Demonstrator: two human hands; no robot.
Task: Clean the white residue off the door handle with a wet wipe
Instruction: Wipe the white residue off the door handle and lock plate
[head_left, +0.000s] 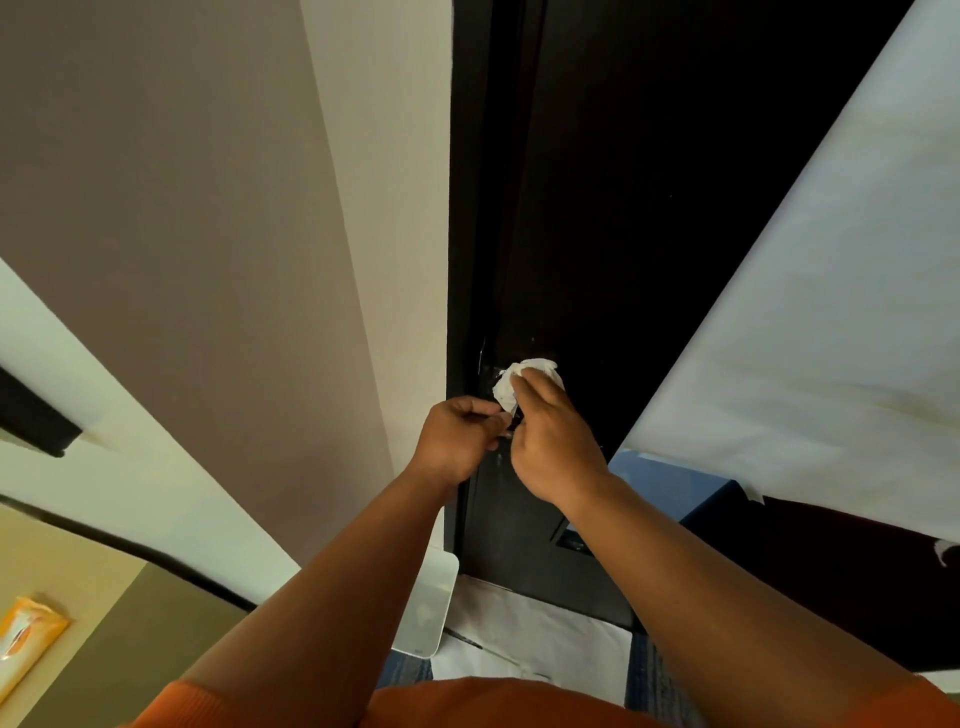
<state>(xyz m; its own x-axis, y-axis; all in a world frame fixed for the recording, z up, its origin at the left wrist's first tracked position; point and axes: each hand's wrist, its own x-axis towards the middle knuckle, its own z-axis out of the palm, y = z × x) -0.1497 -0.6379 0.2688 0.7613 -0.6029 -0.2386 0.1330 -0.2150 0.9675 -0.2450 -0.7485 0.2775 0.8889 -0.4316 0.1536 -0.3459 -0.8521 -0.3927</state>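
While the left hand (460, 434) curled round the end of the dark door handle (515, 420), likely steadying it at the left edge of the black door (597, 234), the right hand (550, 441) pinched the crumpled white wet wipe (511, 382) against its top, fingers bent.

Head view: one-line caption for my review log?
Right hand presses a white wipe against the dark door while the left hand grips the mostly hidden handle.

The 2 bare forearms stretch forward and converge, the hands almost touching. The left hand (460, 439) curls its fingers round the end of the door handle (514, 420) — knuckles up. The right hand (553, 441), back facing the camera, pinches a crumpled wet wipe (506, 387) at its fingertips.
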